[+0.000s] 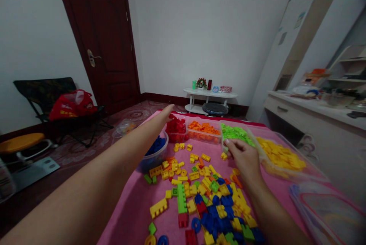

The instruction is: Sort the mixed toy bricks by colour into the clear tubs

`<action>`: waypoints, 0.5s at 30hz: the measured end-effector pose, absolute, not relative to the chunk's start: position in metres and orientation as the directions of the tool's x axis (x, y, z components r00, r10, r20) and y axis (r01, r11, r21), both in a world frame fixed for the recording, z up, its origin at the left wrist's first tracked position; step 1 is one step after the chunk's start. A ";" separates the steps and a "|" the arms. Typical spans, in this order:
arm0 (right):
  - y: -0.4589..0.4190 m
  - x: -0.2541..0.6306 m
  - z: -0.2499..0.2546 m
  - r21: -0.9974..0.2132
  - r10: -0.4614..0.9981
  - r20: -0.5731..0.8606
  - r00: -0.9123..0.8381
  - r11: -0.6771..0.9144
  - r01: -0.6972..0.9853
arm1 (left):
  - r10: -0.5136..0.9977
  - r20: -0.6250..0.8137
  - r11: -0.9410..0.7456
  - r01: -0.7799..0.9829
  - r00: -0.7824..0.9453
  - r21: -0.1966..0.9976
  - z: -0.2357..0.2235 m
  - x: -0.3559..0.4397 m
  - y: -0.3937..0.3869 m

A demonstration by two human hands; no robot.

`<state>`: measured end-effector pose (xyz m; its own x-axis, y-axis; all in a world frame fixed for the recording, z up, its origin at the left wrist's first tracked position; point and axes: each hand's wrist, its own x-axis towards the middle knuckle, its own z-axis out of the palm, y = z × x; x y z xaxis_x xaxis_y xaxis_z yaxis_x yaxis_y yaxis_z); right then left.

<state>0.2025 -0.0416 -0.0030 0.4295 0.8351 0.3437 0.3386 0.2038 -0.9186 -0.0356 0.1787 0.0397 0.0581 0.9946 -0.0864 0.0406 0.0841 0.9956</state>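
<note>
My left hand (169,112) reaches far forward to the clear box of red toy bricks (176,128); its fingers are mostly hidden, so I cannot tell what they hold. My right hand (243,152) is at the near edge of the box of light green bricks (236,133). Its thumb and fingers are pressed together, and anything between them is too small to make out. Just below those fingertips lies a yellow brick (223,156). Loose mixed bricks, mostly yellow (194,175) and blue (215,216), spread between my arms on the pink cloth (128,214).
A box of orange bricks (203,130) stands between the red and green ones. Yellow bricks fill a box (280,154) at right; a round tub (154,155) at left holds blue ones. Plastic bags (328,210) lie at the right edge. A white stand (210,93) is beyond the table.
</note>
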 end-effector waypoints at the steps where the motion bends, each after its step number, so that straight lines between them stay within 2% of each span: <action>1: -0.041 0.202 -0.003 -0.919 0.835 0.342 0.431 0.200 0.341 | 0.996 -0.081 0.076 0.112 0.045 0.991 0.038 -0.037 0.180; 5: -0.040 0.200 -0.005 -0.915 0.836 0.343 0.429 0.195 0.352 | 0.997 0.025 -0.050 0.388 0.070 0.920 0.038 -0.044 0.177; 8: -0.040 0.198 -0.006 -0.914 0.844 0.349 0.408 0.209 0.349 | 0.976 0.073 -0.177 0.548 0.206 0.817 0.037 -0.045 0.170; 11: -0.040 0.196 -0.006 -0.913 0.850 0.348 0.396 0.212 0.348 | 0.929 0.030 -0.281 0.652 0.368 0.704 0.030 -0.044 0.157; 15: -0.040 0.196 -0.006 -0.918 0.854 0.340 0.394 0.212 0.334 | 0.864 -0.068 -0.376 0.731 0.499 0.570 0.025 -0.046 0.137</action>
